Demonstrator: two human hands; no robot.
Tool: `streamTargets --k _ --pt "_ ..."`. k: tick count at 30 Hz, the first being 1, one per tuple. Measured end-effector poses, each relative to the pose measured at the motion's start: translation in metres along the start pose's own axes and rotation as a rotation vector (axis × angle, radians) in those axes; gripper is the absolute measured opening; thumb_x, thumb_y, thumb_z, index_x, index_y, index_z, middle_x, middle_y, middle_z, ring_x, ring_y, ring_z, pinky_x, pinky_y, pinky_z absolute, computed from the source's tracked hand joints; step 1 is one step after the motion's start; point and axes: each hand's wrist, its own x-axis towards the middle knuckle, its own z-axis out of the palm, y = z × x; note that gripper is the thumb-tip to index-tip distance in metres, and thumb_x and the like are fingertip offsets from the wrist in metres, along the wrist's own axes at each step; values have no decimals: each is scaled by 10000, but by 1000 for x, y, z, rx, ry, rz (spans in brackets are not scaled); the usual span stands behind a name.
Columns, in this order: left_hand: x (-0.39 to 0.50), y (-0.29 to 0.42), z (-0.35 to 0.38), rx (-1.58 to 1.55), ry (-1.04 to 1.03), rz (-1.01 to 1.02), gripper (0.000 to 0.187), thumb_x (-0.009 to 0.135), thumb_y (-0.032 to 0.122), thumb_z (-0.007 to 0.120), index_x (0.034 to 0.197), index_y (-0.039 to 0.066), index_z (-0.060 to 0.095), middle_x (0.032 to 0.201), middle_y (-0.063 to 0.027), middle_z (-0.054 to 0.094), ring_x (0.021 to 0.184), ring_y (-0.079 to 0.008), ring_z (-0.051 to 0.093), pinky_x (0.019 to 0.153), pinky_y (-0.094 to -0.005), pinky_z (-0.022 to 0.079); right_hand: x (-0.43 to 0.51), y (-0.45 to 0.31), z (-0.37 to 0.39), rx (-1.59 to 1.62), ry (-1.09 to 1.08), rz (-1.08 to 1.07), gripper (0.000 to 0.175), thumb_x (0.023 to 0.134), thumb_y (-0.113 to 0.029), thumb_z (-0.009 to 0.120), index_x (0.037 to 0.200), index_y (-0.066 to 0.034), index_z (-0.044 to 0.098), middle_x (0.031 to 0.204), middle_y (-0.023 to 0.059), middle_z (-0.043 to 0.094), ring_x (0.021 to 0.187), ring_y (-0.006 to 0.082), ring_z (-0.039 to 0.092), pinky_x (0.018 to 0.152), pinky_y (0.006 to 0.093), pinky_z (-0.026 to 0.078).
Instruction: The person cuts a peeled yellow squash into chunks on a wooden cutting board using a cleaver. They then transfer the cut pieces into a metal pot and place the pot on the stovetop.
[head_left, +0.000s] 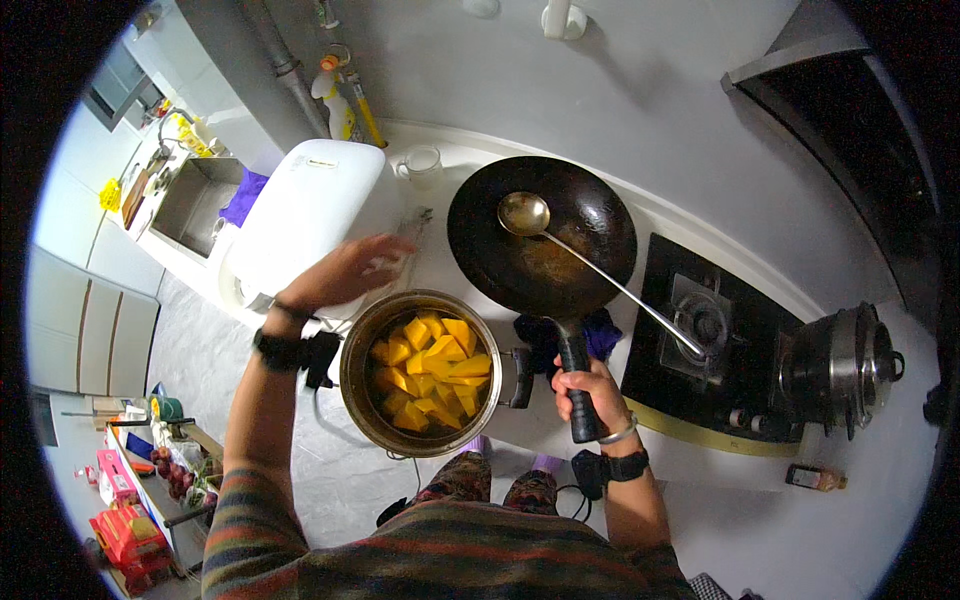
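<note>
My right hand (592, 394) grips the black handle of a dark wok (540, 281), which sits on the white counter. Inside the wok rests a metal ladle (523, 214), its long handle reaching over the rim toward the gas cooktop (645, 360). My left hand (352, 270), slightly blurred, is above the counter between a white plastic cover (307, 202) and a metal pot (351, 334); it appears to hold nothing, fingers apart. Orange-yellow chunks (424, 367), apparently pumpkin, lie in liquid in that pot. A dark purple cloth (606, 335) shows beneath the wok's handle.
A glass mug (424, 166) stands behind the pot, near the wall. Stacked steel pots (817, 367) occupy the cooktop's right side, with a small bottle (814, 477) nearby. At left are a sink (199, 210) and a spray bottle (339, 112). The range hood (840, 112) overhangs at right.
</note>
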Motion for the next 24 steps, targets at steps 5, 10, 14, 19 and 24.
streamTargets --k 5,10,14,19,24 --pt "-110 32 18 -141 229 -198 373 885 22 615 1254 57 569 1144 -92 646 1023 -197 627 881 -340 534 43 2 -8 -23 -87 48 316 812 -159 645 1057 -27 494 719 74 583 522 158 582 454 308 496" --pt "-169 38 54 -338 368 -361 342 896 -34 569 1228 44 589 1121 -80 646 991 -166 621 876 -318 517 64 4 -8 -84 -146 30 359 808 -167 654 1083 -12 483 707 60 564 506 131 568 443 274 490" --pt "-183 35 77 -459 439 -420 308 920 7 557 1225 30 585 1143 -72 635 1051 -170 597 924 -323 476 69 3 -14 -175 -88 51 379 801 -169 664 1101 -14 491 712 52 569 505 128 574 441 262 495" --pt "-181 21 100 -518 575 -417 299 934 56 569 1229 8 573 1166 -70 618 1084 -162 567 955 -320 437 79 9 -18 -210 -65 39 402 801 -194 665 1127 -20 508 744 37 580 524 112 570 478 248 491" --pt "-177 2 115 -497 780 -406 337 928 129 599 1256 57 571 1204 -93 603 1106 -194 565 936 -348 471 87 15 -15 -226 -25 10 332 839 -262 660 1084 -53 584 764 19 618 567 109 561 542 242 468"
